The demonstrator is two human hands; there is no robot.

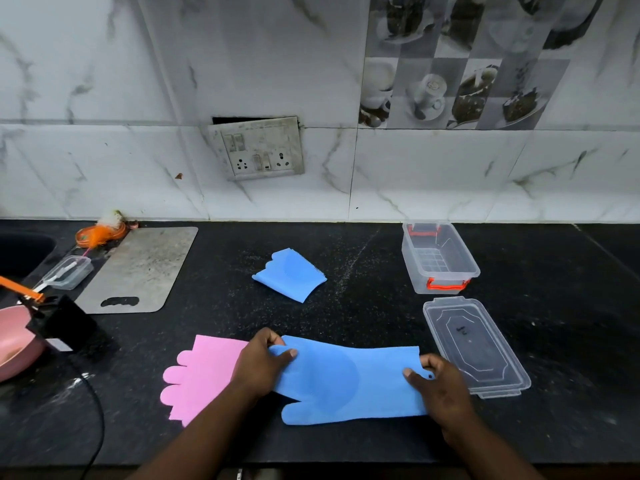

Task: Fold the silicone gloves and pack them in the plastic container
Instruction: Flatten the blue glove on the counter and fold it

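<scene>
A blue silicone glove (349,379) lies flat across the black counter near its front edge, cuff to the right. My left hand (263,362) pinches its finger end, curling it over. My right hand (440,382) grips the cuff edge. Under my left hand a pink glove (201,372) lies flat, fingers pointing left. A second blue glove (291,273), folded, rests farther back in the middle. The clear plastic container (464,261) with orange latches stands open at the back right. Its clear lid (474,344) lies on the counter in front of it.
A grey cutting board (138,271) lies at the back left, with a small clear box (67,271) and orange items beside it. A pink pan (14,341) and a black block (59,323) with a cable sit at the left edge. A dark sink (20,251) is at far left.
</scene>
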